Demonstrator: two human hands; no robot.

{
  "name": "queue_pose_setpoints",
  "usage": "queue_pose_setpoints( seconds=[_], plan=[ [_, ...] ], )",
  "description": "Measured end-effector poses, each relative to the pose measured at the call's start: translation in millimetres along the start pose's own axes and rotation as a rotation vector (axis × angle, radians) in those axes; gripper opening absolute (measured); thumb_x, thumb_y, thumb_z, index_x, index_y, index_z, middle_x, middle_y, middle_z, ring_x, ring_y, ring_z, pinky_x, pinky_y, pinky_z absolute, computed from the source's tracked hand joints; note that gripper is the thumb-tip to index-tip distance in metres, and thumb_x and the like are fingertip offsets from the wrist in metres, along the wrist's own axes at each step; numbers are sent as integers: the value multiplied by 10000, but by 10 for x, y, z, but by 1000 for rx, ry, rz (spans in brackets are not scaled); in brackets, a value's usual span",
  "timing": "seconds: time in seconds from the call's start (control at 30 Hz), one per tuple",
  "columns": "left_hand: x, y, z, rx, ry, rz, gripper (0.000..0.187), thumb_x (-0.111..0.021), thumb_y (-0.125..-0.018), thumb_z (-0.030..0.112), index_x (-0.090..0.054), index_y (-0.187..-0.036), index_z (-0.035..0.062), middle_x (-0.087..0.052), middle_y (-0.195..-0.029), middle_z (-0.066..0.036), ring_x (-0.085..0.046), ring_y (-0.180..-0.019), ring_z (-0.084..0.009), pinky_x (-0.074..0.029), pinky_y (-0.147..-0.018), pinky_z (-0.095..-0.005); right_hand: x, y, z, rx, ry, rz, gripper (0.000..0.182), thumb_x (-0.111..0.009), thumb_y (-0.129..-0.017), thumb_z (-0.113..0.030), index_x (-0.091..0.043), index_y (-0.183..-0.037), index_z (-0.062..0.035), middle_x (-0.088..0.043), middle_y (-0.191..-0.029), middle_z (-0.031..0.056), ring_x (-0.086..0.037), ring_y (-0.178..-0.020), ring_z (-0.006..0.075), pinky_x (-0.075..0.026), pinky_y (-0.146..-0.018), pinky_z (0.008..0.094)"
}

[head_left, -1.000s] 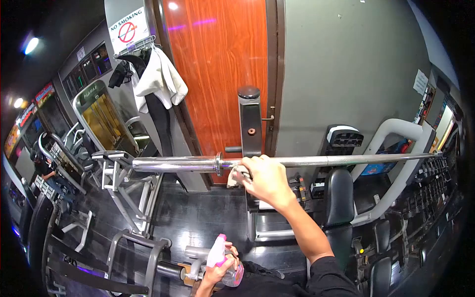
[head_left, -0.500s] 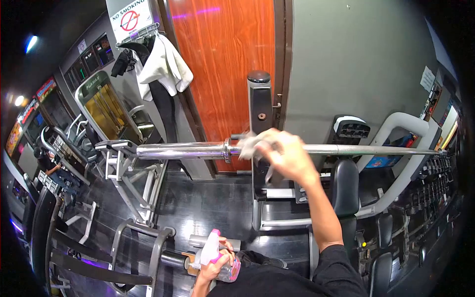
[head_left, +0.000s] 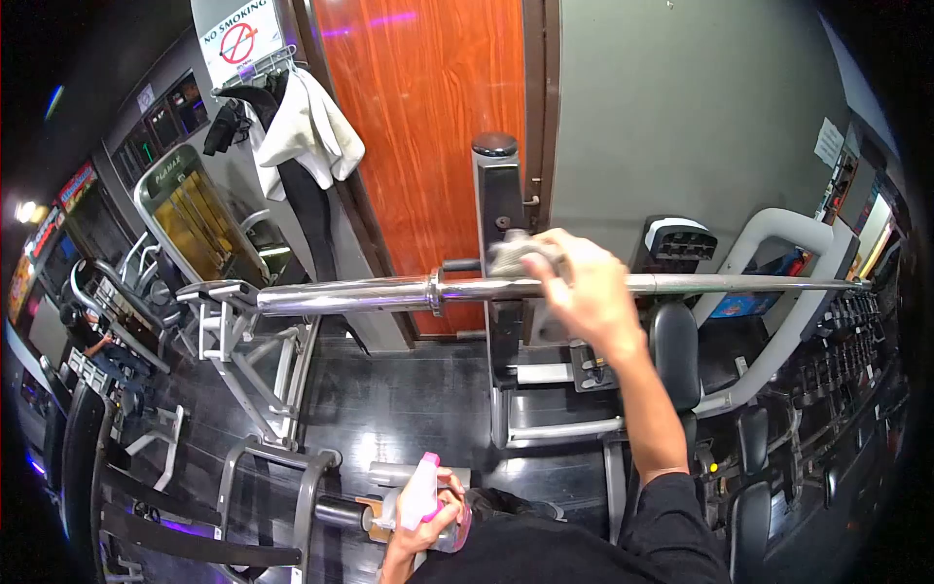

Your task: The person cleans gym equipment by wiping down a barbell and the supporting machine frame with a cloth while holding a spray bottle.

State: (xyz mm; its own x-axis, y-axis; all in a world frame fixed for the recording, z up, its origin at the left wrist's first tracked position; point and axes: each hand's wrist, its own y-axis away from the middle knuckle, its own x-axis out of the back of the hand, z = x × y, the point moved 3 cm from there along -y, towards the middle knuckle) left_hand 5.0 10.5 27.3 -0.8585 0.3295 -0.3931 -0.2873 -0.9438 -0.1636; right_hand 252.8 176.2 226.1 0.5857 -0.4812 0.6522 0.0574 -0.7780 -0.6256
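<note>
A long chrome barbell lies level across the view, resting on a dark upright post. My right hand is closed on a greyish cloth, which it presses against the bar just right of the collar. Part of the cloth is blurred and some of it hangs behind the bar. Low in the view, my left hand is wrapped around a clear spray bottle with a white and pink trigger head.
White towels hang beside a wooden door. A black padded bench and a thick grey frame stand at right, near rows of dumbbells. Metal gym frames fill the left, where a person sits farther back.
My right hand and the cloth have slid rightward along the bar, away from the collar. My left hand still holds the spray bottle in nearly the same place. The view has shifted slightly.
</note>
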Motion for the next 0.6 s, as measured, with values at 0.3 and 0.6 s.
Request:
queue_pose_setpoints(
  seconds=[0.3, 0.6],
  plan=[
    [-326, -359, 54, 39, -190, -216, 488, -605, -831, -51, -404, -1274, -9, -553, -1021, -166, -623, -736, -173, -520, -659, -293, -460, 107, 25, 155, 30, -181, 279, -603, -879, -358, -622, -922, -83, -663, -851, 114, -629, -835, 326, -493, -722, 436],
    [-152, -164, -65, 70, -236, -124, 491, -622, -831, -62, -426, -1279, -18, -563, -1008, -143, -602, -723, -124, -507, -657, -261, -260, -122, -210, 424, -14, 148, 222, -665, -828, -234, -631, -1016, -122, -651, -970, 62, -606, -939, 258, -481, -781, 382]
  ],
)
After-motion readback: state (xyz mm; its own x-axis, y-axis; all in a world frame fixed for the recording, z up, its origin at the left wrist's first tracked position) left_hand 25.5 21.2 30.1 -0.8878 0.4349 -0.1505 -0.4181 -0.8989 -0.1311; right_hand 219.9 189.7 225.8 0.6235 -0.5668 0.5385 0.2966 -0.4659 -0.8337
